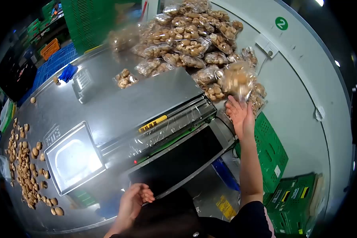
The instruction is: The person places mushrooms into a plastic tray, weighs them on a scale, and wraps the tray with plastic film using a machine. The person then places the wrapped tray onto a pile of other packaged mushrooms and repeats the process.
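My right hand [240, 119] reaches forward with its palm up and fingers stretched out. Just beyond its fingertips is a motion-blurred clear bag of mushrooms [238, 79]; whether they touch is not clear. Bagged mushrooms [186, 33] are heaped behind it against the wall. Over the near edge of the wrapping machine [174, 127], my left hand [137, 200] hovers with loosely bent fingers and nothing visible in it. The machine's film roller and dark front panel [178, 158] lie between my hands. A yellow label [152, 123] sits beside the roller.
Loose mushrooms [25, 170] lie on the steel table's left side, beside a shiny square tray [73, 158]. One bag [125, 78] lies apart from the heap. Another blurred bag [123, 38] is at the back. Green crates [270, 148] stand at right; a blue item [68, 73] lies at far left.
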Available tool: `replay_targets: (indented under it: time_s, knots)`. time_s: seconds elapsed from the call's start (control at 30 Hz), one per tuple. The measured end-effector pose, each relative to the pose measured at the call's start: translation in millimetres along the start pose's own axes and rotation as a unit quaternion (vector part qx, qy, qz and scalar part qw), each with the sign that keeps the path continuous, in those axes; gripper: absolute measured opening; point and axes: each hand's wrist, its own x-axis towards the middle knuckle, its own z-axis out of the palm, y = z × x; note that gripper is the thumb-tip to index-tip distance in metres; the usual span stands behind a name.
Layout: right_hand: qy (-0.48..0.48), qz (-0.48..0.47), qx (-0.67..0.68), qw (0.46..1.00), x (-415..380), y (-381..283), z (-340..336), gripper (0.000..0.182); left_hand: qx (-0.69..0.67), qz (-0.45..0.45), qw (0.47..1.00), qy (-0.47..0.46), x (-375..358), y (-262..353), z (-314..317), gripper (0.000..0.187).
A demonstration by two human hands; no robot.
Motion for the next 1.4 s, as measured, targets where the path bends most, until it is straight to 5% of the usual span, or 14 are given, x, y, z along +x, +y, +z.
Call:
replay_targets:
  time_s: [0.17, 0.33, 0.5, 0.77, 1.1, 1.23, 1.4]
  knots:
    - [-0.153, 0.126, -0.234, 0.952, -4, 63, 15, 0.038, -0.011, -0.01, 1.0, -0.002, -10, 0, -12, 0.029]
    - [-0.191, 0.07, -0.305, 0.93, -36, 115, 106, 0.037, -0.059, 0.031, 0.996, 0.052, -38, -4, -49, 0.029]
    - [-0.312, -0.003, -0.427, 0.849, -57, 141, 207, 0.03, -0.143, 0.036, 0.987, 0.07, -58, -1, -94, 0.031]
    - [-0.386, 0.03, -0.493, 0.779, -159, 231, 346, 0.009, -0.143, 0.077, 0.984, 0.078, -126, 55, -217, 0.026]
    - [-0.538, -0.157, -0.527, 0.638, -180, 467, 530, 0.034, -0.048, 0.231, 0.923, 0.304, -256, 121, -420, 0.021]
    - [-0.534, -0.238, -0.596, 0.55, -143, 571, 558, 0.046, -0.091, 0.165, 0.852, 0.488, -278, 143, -450, 0.021]
    - [-0.531, -0.29, -0.68, 0.414, -104, 663, 561, 0.073, -0.12, 0.165, 0.81, 0.55, -277, 141, -471, 0.02]
